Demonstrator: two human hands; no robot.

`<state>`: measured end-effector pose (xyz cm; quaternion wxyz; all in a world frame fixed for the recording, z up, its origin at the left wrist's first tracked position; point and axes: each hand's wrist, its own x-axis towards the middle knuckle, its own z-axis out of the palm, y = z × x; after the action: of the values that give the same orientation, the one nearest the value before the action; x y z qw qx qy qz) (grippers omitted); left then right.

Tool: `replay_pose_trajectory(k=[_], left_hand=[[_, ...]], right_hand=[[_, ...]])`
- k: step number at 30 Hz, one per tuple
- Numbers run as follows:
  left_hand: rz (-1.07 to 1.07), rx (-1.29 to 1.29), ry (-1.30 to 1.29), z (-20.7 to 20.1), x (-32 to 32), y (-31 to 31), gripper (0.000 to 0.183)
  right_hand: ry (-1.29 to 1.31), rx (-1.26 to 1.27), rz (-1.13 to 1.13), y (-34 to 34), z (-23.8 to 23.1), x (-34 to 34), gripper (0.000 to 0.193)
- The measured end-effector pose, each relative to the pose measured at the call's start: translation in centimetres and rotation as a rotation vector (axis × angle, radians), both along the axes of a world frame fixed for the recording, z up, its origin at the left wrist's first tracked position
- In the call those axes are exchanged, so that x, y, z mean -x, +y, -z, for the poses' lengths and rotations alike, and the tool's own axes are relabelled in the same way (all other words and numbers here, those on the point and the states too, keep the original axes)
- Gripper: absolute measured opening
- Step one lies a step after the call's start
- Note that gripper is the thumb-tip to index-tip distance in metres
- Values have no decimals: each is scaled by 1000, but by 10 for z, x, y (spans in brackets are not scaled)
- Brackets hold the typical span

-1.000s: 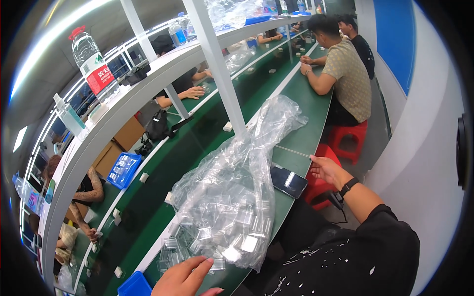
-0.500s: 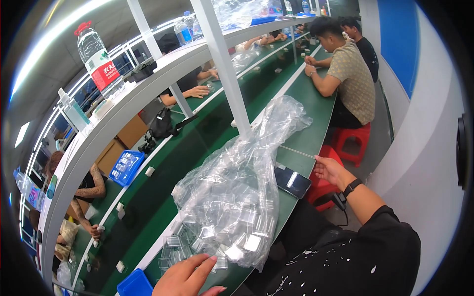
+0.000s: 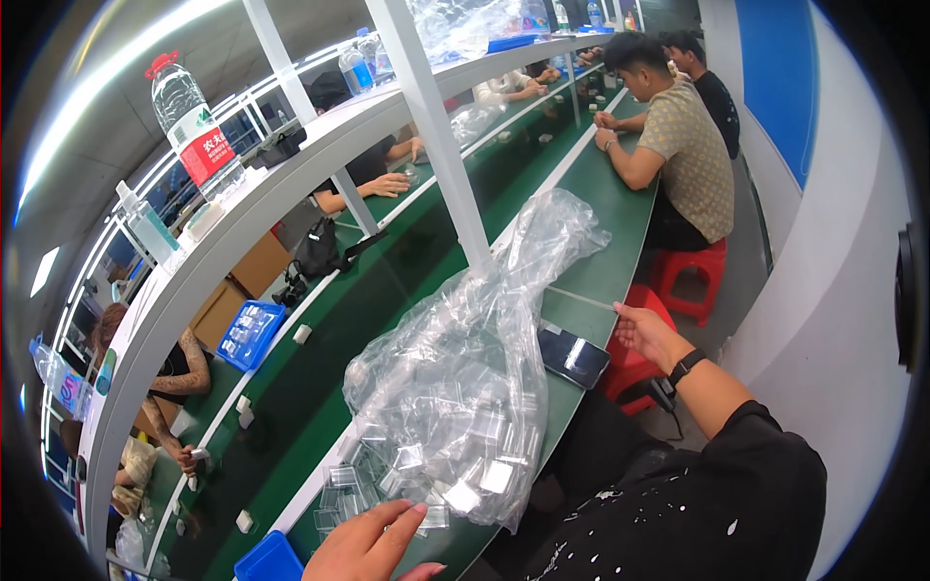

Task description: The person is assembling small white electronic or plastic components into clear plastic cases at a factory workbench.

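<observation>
Left hand [image 3: 363, 544]: fingers parted, beside clear boxes [image 3: 344, 476] | Right hand [image 3: 641, 336]: fingers loosely curled, at bench [image 3: 603, 269] edge, perhaps for support | Clear bag [image 3: 455, 358]: on bench, probably keeping boxes together

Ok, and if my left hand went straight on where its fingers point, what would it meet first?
Your left hand would probably meet the clear boxes just ahead first, then the clear plastic bag; whether it already touches a box is hard to tell.

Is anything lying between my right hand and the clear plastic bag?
Yes: a dark phone lies near the edge of the green tabletop, between your right hand and the clear plastic bag.
</observation>
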<state>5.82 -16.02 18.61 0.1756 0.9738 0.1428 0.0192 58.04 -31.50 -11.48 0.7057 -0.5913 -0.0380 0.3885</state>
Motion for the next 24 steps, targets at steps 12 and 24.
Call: replay_pose_trajectory(k=[12,24], left_hand=[[40,-20,-92,2,3,2,55],[171,-2,-127,15,11,18,56]], right_hand=[[4,9,-32,-3,6,-8,37],[-61,39,-50,1,7,-14,42]])
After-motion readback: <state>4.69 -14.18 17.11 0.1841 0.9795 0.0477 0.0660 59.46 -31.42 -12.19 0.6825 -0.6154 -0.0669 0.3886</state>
